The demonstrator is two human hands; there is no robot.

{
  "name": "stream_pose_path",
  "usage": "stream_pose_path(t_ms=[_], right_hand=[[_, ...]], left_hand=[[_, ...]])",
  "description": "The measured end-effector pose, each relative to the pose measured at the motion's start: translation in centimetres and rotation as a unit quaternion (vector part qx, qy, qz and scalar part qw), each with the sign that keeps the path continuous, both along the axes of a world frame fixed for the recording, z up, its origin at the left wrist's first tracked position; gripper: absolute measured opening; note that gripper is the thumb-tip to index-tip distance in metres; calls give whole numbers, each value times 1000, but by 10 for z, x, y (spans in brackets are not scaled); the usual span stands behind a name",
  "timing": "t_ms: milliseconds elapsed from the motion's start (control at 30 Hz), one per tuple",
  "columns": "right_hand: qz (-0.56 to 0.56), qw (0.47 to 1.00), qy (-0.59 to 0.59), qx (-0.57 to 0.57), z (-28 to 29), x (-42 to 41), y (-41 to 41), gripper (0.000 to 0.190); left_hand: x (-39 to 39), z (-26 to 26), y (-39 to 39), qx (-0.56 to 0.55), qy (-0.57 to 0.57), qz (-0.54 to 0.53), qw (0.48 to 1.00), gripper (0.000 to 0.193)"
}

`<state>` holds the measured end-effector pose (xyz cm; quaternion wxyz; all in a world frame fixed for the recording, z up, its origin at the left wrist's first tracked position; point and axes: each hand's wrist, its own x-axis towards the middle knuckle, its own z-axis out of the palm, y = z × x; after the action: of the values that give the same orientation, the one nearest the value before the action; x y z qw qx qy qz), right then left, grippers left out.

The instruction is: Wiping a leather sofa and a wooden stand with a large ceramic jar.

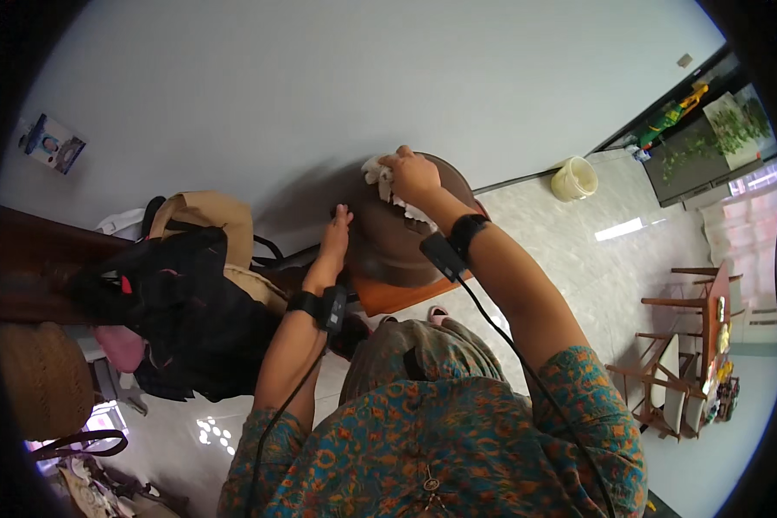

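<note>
A large brown rounded top, perhaps a lid, stands by the wall over an orange side. My right hand presses a crumpled white cloth against its far part. Some of the cloth hangs out below the palm, and a small dark fitting shows near it on the brown surface. At the left rim is my left hand, seen edge-on with fingers pointing toward the wall. Whether it grips the rim or only rests beside it is hidden.
Dark clothing and tan bags hang close on my left, near a woven hat or basket. A cream bucket stands on the tiled floor to the right. Farther right are a wooden table and chairs.
</note>
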<state>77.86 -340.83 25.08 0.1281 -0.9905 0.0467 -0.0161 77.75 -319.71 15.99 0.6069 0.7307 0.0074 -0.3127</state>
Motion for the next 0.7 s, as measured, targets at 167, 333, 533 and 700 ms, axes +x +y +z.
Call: stream_pose_path(t_ms=[167,333,533,700], right_hand=[[46,988,99,-110,-7,51,12,46],[111,967,171,-152,-31,86,35,41],[256,927,124,-243,-57,74,87,24],[326,905,103,-252,-65,38,92,24]], left_hand=[[-33,2,19,-42,55,17,997,96],[-55,-11,39,-32,77,59,995,94],[-61,-30,65,-29,85,104,990,93],[-52,-31,52,-45,71,143,986,89]])
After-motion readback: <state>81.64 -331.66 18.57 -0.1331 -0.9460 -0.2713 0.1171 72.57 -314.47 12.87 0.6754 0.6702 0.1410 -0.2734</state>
